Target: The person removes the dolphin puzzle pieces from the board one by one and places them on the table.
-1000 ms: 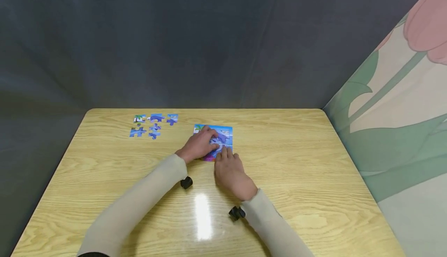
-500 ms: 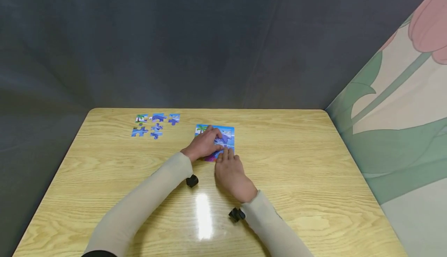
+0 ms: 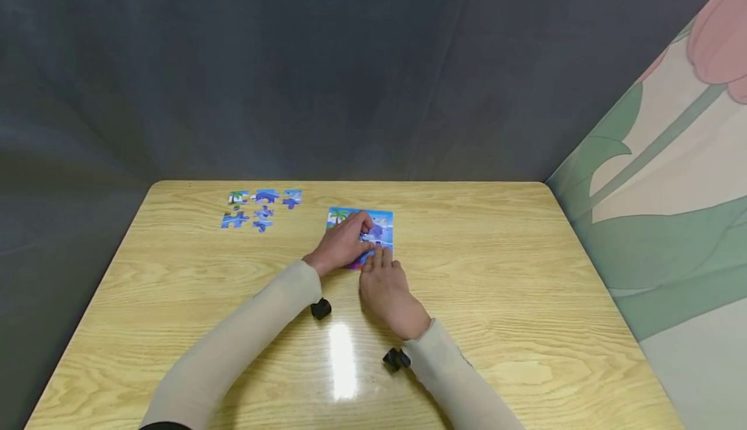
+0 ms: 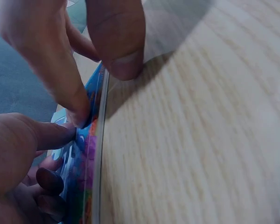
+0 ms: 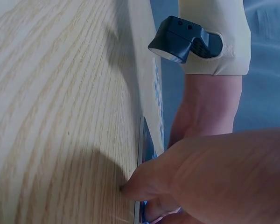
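Touching puzzle (image 3: 379, 231) with left hand (image 3: 343, 240) and right hand (image 3: 386, 287).
Holding left thumb and forefinger wide apart, right fingers straight at puzzle's five o'clock, with loose pieces (image 3: 264, 212) at ten.

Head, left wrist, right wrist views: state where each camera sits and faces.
Head: worn on the head, facing forward and down at the puzzle board; left hand, right hand, both sleeves show.
Left wrist: on that wrist, facing along the board's near edge; fingers of both hands show.
Right wrist: on that wrist, facing the board's edge; right hand close, left sleeve beyond.
Shared: both wrist views show that edge.
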`<state>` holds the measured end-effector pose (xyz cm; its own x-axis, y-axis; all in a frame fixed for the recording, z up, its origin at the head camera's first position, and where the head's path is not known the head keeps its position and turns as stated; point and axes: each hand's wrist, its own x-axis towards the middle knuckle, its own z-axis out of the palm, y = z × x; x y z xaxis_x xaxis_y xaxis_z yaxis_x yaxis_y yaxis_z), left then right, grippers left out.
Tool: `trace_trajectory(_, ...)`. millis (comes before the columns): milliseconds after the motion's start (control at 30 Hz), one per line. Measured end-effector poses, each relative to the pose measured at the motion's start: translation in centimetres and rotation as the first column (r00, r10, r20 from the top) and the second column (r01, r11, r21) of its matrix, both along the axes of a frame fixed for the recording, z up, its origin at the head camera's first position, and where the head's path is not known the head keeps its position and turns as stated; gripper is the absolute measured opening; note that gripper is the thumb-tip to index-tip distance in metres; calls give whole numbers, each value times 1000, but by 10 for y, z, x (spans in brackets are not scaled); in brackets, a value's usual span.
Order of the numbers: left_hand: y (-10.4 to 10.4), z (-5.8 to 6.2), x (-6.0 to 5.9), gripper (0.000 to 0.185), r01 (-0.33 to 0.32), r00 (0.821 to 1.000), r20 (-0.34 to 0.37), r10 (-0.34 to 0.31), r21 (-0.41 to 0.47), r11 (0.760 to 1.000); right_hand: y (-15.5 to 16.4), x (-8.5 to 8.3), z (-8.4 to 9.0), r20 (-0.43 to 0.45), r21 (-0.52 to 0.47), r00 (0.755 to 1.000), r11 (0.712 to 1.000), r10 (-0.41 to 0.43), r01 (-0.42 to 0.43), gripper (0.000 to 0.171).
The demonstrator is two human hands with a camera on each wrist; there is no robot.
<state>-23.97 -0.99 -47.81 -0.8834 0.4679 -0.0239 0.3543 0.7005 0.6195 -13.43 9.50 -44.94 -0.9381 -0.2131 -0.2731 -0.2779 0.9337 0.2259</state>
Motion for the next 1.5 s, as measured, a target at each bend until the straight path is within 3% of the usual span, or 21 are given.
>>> trace_trajectory(267, 1, -3, 0, 28, -18, 1000, -12, 19, 30, 999, 1, 0, -1, -25, -5, 1000, 1000, 6, -6, 46)
trace_trajectory(633, -2, -6, -1, 21, -52, 999, 8, 51, 107, 993, -1, -1, -1, 26, 3, 1000, 1000, -10, 10, 47)
trace_trajectory(1100, -5, -8, -5, 17, -42, 998, 50, 34, 182, 982, 1, 0, 0, 82, -6, 995, 999, -51, 52, 48)
trace_trajectory(1500, -6, -6, -3, 14, -60, 996, 70, 47, 203, 977, 16, 3, -1, 47, -50, 999, 999, 10, -8, 47)
